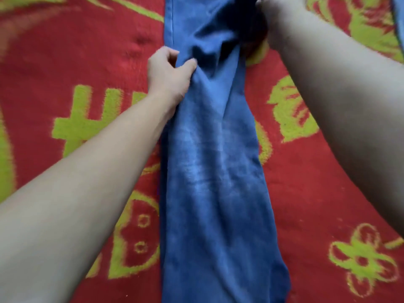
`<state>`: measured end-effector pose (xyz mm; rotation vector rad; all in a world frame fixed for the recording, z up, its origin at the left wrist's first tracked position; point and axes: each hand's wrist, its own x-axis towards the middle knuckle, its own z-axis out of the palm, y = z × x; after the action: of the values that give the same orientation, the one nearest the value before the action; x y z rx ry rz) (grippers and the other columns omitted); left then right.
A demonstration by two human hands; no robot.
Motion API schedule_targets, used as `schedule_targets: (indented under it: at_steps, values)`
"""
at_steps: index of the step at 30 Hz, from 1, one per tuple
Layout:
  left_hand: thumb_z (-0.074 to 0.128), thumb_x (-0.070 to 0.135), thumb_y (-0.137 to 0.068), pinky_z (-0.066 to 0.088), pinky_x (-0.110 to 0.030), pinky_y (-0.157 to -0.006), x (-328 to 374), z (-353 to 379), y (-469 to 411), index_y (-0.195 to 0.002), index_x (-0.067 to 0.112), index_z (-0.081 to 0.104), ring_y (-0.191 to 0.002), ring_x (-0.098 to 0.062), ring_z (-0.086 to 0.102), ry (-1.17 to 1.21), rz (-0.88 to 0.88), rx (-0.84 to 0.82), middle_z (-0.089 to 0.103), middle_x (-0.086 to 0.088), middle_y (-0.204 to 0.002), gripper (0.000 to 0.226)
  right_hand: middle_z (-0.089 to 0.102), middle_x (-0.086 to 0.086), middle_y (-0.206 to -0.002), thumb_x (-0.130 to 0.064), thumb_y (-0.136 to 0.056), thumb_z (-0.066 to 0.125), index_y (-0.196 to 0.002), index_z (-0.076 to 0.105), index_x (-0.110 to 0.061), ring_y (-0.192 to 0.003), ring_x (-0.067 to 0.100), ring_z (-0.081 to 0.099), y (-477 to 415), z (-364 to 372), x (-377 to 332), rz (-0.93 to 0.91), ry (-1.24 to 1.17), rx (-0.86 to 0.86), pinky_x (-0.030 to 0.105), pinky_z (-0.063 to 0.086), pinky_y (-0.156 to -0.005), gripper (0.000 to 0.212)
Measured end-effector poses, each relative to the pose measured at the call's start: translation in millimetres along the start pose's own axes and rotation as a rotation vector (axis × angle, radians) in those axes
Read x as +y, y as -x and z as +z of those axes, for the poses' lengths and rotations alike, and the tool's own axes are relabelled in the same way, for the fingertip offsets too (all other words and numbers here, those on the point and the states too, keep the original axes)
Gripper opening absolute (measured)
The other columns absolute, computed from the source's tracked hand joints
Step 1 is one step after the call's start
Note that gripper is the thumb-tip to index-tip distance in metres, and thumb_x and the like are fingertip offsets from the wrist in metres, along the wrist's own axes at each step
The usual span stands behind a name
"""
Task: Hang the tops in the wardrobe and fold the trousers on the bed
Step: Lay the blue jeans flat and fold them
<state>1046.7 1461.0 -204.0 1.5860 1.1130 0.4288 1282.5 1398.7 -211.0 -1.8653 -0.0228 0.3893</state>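
Blue jeans (214, 176) lie lengthwise down the middle of the bed, leg on leg, with a faded patch in the middle and wrinkles higher up. My left hand (169, 73) pinches the jeans' left edge, fingers closed on a fold of denim. My right hand (271, 16) is at the top right edge of the jeans; its fingers are mostly out of frame, so its grip on the cloth cannot be seen.
A red blanket (317, 193) with yellow-green patterns covers the bed on both sides of the jeans. A strip of another blue cloth (399, 20) shows at the top right edge.
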Motion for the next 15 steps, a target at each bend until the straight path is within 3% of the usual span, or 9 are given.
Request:
schedule_targets:
  at_steps: [3,5,8,11,13,15]
  values:
    - [0.077,0.029,-0.074,0.049,-0.022,-0.082,-25,-8,-12,-0.094,0.021,0.061,-0.093,-0.014,0.062,-0.192,-0.218,0.095,0.063,0.004,-0.1,0.028,0.056,-0.014,-0.075,-0.027,-0.073,0.058,-0.082,0.048,-0.023,-0.069,0.006,0.056,37,6,-14,-0.039,0.173,0.044,0.02,0.049,-0.069,0.014]
    - [0.08,0.038,-0.068,0.054,-0.028,-0.081,-24,-9,-24,-0.094,0.018,0.067,-0.09,-0.014,0.066,-0.181,-0.218,-0.007,0.069,0.002,-0.097,0.035,0.063,-0.009,-0.089,-0.032,-0.075,0.064,-0.097,0.053,-0.027,-0.083,0.013,0.065,39,5,-1,0.01,0.235,0.017,0.027,0.055,-0.075,0.025]
    - [0.08,0.045,-0.075,0.054,-0.03,-0.073,-9,-2,-36,-0.08,0.014,0.071,-0.077,-0.011,0.068,-0.153,-0.143,-0.148,0.072,0.005,-0.082,0.033,0.063,-0.005,-0.093,-0.044,-0.084,0.067,-0.112,0.061,-0.019,-0.077,0.012,0.062,40,2,19,0.222,0.278,-0.218,0.023,0.05,-0.057,0.038]
    - [0.078,0.032,-0.082,0.06,-0.033,-0.079,-2,5,-51,-0.072,0.016,0.068,-0.078,-0.011,0.07,-0.023,-0.2,-0.119,0.072,0.004,-0.082,0.021,0.069,-0.005,-0.094,-0.047,-0.085,0.067,-0.095,0.067,-0.02,-0.074,0.011,0.063,32,8,29,0.187,0.302,-0.257,0.024,0.048,-0.061,0.029]
    - [0.075,0.02,-0.086,0.06,-0.037,-0.08,-1,6,-56,-0.072,0.018,0.063,-0.077,-0.013,0.068,0.113,-0.235,-0.072,0.07,0.002,-0.081,0.019,0.071,-0.005,-0.103,-0.045,-0.086,0.068,-0.104,0.066,-0.022,-0.083,0.012,0.066,30,14,33,0.129,0.334,-0.214,0.023,0.048,-0.065,0.03]
    - [0.073,0.015,-0.087,0.059,-0.038,-0.082,-8,4,-58,-0.075,0.02,0.06,-0.077,-0.014,0.065,0.186,-0.157,0.013,0.068,-0.001,-0.084,0.019,0.068,-0.005,-0.113,-0.041,-0.087,0.069,-0.116,0.061,-0.024,-0.098,0.013,0.066,27,19,38,0.096,0.363,-0.166,0.028,0.053,-0.081,0.034]
